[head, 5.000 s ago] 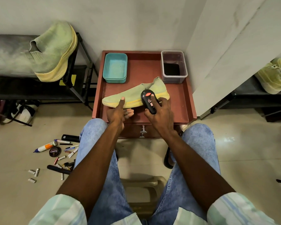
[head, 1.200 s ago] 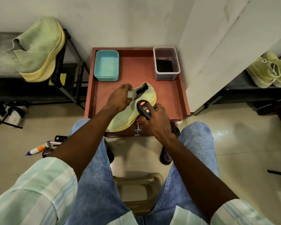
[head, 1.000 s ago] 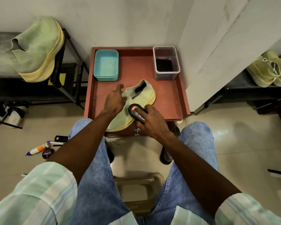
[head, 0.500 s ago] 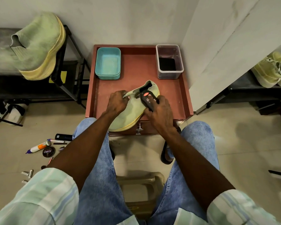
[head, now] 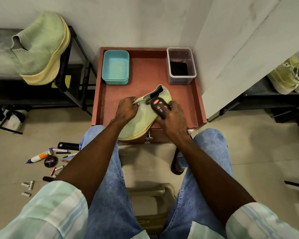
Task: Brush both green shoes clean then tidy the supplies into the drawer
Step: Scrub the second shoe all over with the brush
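While the green shoe [head: 136, 121] lies on the red desk [head: 145, 73] with its toe hanging over the near edge toward the person, both hands work on it. The left hand [head: 126, 109] pinches the knit collar beside the shoe's opening, apparently to hold the soft upper taut and to stop the shoe from sliding under the strokes. The right hand [head: 173, 118] is curled round a black brush [head: 158, 107] bearing red markings, whose underside rests against the upper just beside the opening; this grip presumably presses the bristles, hidden beneath the brush, flat onto the fabric. A teal tray [head: 115, 68] and a clear container [head: 181, 66] with a dark item inside stand at the desk's far corners, well apart from the shoe, leaving bare working surface between them. The second green shoe [head: 41, 49] rests on a black rack [head: 72, 54] to the left, tilted against its frame. Loose supplies [head: 48, 157], among them a polish tin and a glue tube, lie scattered on the floor by the left knee. The drawer handle [head: 148, 138] shows below the shoe's toe; tidying appears not yet begun.
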